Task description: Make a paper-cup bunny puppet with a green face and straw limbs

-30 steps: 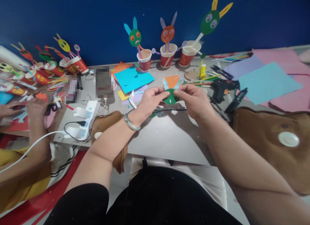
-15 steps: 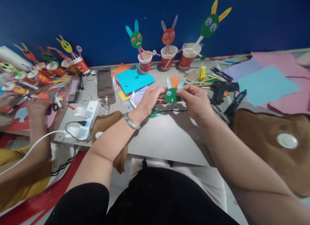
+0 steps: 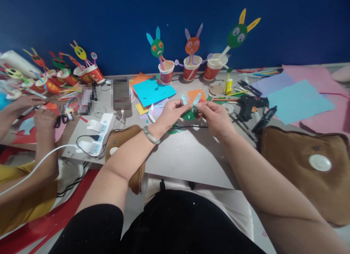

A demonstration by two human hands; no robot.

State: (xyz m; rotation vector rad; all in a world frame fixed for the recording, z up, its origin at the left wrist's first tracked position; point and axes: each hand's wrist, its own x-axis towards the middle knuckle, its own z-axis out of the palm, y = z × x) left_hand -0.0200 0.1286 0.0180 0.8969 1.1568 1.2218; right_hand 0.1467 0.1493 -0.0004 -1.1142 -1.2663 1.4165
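Note:
A round green paper face [image 3: 189, 117] with two pale blue ears is held up over the table's front middle. It has a small white mouth shape, and one white eye shows near its right edge. My left hand [image 3: 172, 114], with a bangle on the wrist, pinches its left upper edge, and the thumb covers part of the face. My right hand [image 3: 214, 115] pinches the right edge, beside the visible eye. Below the left hand, green paper scraps [image 3: 176, 129] lie on the table next to a dark cable.
Paper-cup puppets [image 3: 193, 70] stand along the blue wall. To the right are a black glue gun [image 3: 250, 105], pens, coloured sheets [image 3: 299, 101] and a brown bag [image 3: 298, 181]. Leftward lie a blue sheet [image 3: 153, 92], a power strip [image 3: 105, 128] and a co-worker's hands [image 3: 43, 121].
The green face has dropped slightly in view. My left thumb has moved over its left side, and my right fingers now grip nearer the top by the eye. The view has shifted a little.

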